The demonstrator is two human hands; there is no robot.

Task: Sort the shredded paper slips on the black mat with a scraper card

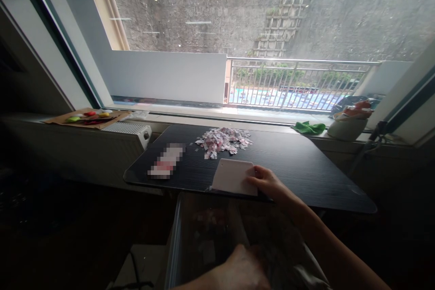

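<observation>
My right hand (267, 182) is closed around the right side of a flat white card (233, 177). This card has a small dark dot near one corner and lies at the near edge of the black table (282, 158). Beyond it sits a heap of small torn paper pieces (222, 139), white with pinkish marks. My left hand (239, 269) is low in the shade, over or inside a clear plastic bin (176, 235) below the table edge. Its knuckles show, but its fingers are hidden. Dim, light-coloured bits lie inside the bin.
A blurred-out flat item (166, 161) lies on the table's left. A radiator (127, 132) and a cardboard sheet (59, 117) with coloured objects are farther left. On the sill are a green cloth (310, 128) and a pale container (346, 128). A cable (135, 265) hangs at lower left.
</observation>
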